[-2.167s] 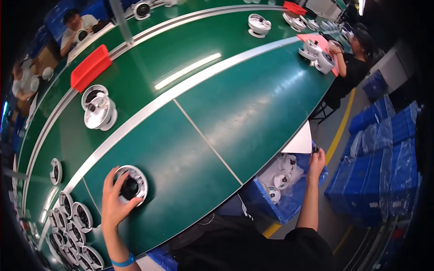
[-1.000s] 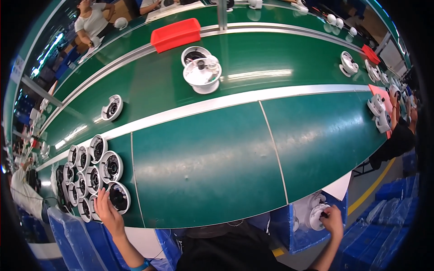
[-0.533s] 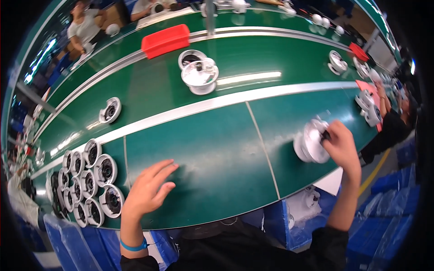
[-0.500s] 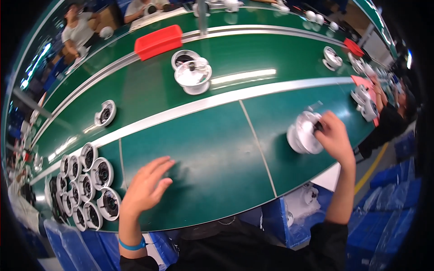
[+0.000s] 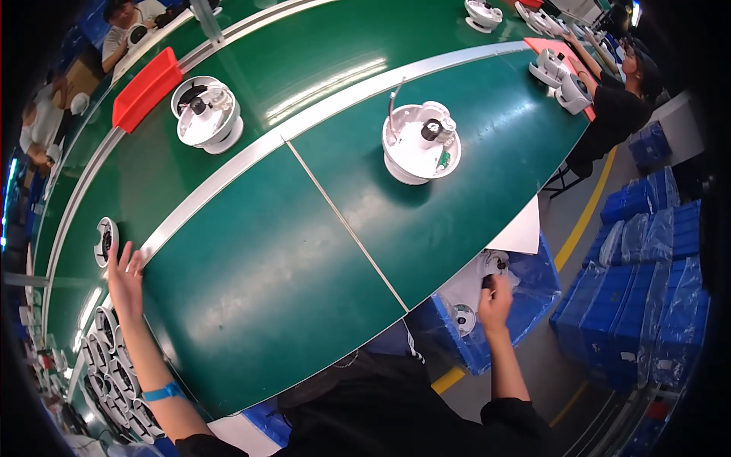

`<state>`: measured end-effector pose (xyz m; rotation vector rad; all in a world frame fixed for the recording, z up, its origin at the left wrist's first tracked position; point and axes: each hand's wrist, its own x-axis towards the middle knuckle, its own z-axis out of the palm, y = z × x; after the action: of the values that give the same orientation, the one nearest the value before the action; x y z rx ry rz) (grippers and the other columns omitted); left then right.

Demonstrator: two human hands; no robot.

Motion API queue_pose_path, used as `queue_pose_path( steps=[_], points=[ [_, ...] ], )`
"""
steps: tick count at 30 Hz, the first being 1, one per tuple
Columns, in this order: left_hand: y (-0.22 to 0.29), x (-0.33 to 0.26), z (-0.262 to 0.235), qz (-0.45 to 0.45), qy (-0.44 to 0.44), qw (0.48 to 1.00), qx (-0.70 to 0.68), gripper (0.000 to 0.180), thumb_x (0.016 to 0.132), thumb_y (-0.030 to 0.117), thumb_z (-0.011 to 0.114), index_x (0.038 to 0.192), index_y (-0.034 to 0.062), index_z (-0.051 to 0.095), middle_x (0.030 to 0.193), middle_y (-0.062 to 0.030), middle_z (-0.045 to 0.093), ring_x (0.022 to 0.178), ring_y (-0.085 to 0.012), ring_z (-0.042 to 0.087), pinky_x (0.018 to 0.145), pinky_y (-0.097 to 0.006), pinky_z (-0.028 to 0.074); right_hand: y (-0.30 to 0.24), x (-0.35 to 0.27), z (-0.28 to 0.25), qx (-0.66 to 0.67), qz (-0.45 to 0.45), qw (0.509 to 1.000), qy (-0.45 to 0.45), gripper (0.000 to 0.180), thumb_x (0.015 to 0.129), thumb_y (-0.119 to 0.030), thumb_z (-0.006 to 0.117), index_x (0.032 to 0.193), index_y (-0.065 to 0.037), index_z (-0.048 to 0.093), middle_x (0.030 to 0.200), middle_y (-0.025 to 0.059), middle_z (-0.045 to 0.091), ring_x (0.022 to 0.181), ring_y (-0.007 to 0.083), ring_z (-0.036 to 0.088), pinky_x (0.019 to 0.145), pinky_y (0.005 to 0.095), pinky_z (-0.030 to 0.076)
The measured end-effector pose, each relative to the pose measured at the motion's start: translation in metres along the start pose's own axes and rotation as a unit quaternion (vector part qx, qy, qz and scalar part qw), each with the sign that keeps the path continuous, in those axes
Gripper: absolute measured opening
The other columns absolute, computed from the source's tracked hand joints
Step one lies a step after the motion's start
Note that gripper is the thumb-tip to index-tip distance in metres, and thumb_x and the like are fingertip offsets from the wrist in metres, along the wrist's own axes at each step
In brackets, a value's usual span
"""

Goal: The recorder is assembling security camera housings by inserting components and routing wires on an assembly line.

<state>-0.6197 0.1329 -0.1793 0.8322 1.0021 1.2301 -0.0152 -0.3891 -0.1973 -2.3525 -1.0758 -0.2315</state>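
Note:
My left hand [image 5: 126, 283] is open with its fingers spread, reaching over the table's left end. Just beyond its fingertips, on the conveyor, lies a white ring-shaped housing [image 5: 106, 242] with a black inside. Low on the right, my right hand [image 5: 496, 302] is closed over a blue bin [image 5: 543, 286], its fingers at a small black part [image 5: 488, 282]. White camera units [image 5: 463, 318] lie in that bin. A round white camera assembly [image 5: 407, 142] stands alone on the table, with a black lens barrel, a green circuit board and a cable sticking up.
Several white housings [image 5: 122, 377] are packed at the lower left. A red tray [image 5: 148, 90] and another camera assembly [image 5: 205, 122] are across the table's metal edge [image 5: 251, 156]. A co-worker [image 5: 624, 95] sits at the far right. Wrapped blue bins [image 5: 632, 305] are stacked on the floor.
My right hand has let go of the camera assembly on the table and moved down to the blue bin. My left hand has moved outward, toward the housing. The view has turned right.

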Motion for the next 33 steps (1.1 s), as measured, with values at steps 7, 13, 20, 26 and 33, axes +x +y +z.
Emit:
queue_pose_path(
  steps=[7,13,20,26,33],
  points=[
    [-0.011,0.073,-0.050,-0.001,0.136,0.982,-0.129,0.042,0.105,0.032,0.063,0.139,0.0092,0.053,0.125,-0.0172,0.059,0.107,-0.0245,0.063,0.077,-0.028,0.054,0.145,-0.107,0.093,-0.151,0.199,0.894,-0.371,0.045,0.084,-0.014,0.069,0.126,-0.001,0.063,0.120,0.0294,0.066,0.114,0.0448,0.066,0.100,0.0500,0.054],
    [-0.033,0.057,0.013,0.103,0.145,0.984,-0.012,0.032,0.102,0.030,0.068,0.123,0.0091,0.054,0.099,-0.0051,0.058,0.075,-0.0117,0.055,0.059,-0.023,0.045,0.137,-0.079,0.060,-0.177,0.208,0.901,-0.337,0.038,0.078,-0.017,0.074,0.110,0.002,0.068,0.117,0.0279,0.068,0.109,0.0439,0.068,0.096,0.0502,0.056],
    [0.002,-0.053,0.099,0.108,0.059,0.990,0.067,0.017,0.106,0.028,0.063,0.113,0.0156,0.053,0.108,0.0012,0.054,0.102,-0.0115,0.054,0.088,-0.033,0.045,0.001,0.068,-0.102,-0.122,-0.001,0.877,-0.465,0.030,0.071,-0.008,0.072,0.100,0.002,0.074,0.100,0.0269,0.072,0.096,0.0413,0.072,0.085,0.0452,0.058],
    [0.002,-0.113,0.144,0.104,-0.036,0.991,0.082,0.018,0.106,0.018,0.061,0.117,0.0098,0.049,0.116,-0.0051,0.055,0.102,-0.0126,0.059,0.092,-0.032,0.050,-0.151,0.167,-0.225,0.054,0.015,0.953,-0.299,0.021,0.072,-0.002,0.063,0.093,0.003,0.064,0.070,0.0048,0.054,0.061,0.0086,0.049,0.054,0.0284,0.040],
    [-0.014,-0.136,0.140,0.192,-0.084,0.963,0.172,0.040,0.104,0.008,0.059,0.143,0.0039,0.049,0.137,-0.0071,0.054,0.118,-0.0125,0.055,0.103,-0.026,0.041,-0.201,0.239,-0.154,0.008,-0.174,0.976,-0.131,0.025,0.079,-0.006,0.064,0.101,0.004,0.063,0.081,0.0205,0.063,0.069,0.0264,0.061,0.066,0.0375,0.050]
  ],
)
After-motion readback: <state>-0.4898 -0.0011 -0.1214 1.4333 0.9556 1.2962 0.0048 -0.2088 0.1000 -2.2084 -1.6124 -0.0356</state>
